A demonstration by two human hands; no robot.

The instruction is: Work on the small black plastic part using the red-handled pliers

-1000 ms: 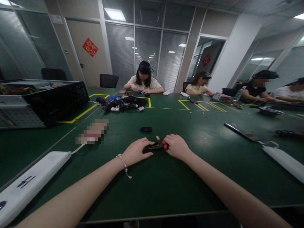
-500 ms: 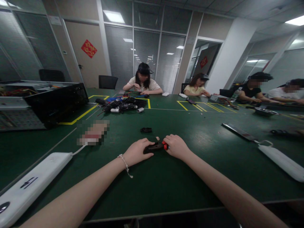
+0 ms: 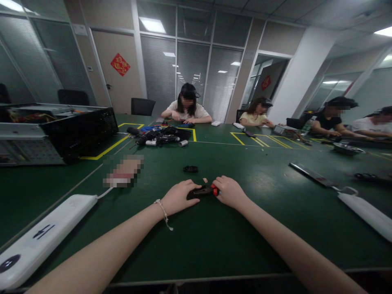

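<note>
Green mat table (image 3: 196, 245). Left hand (image 3: 177, 198) fingers curled over black part (image 3: 197, 192); right hand (image 3: 229, 192) pinches red-tipped tool (image 3: 213, 189) at its 3 o'clock end. Work mid-way; small black piece (image 3: 190, 168) loose at 12.

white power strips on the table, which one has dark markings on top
The white power strip at the left, beside the left forearm; the one at the right looks plain.

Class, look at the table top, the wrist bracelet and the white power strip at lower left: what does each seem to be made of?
Table top: probably a matte green rubber or vinyl mat, with soft dull reflections. Bracelet on the left hand: seemingly small pale beads on a cord, with a dangling end. Power strip: likely smooth white moulded plastic, faintly glossy.
</note>
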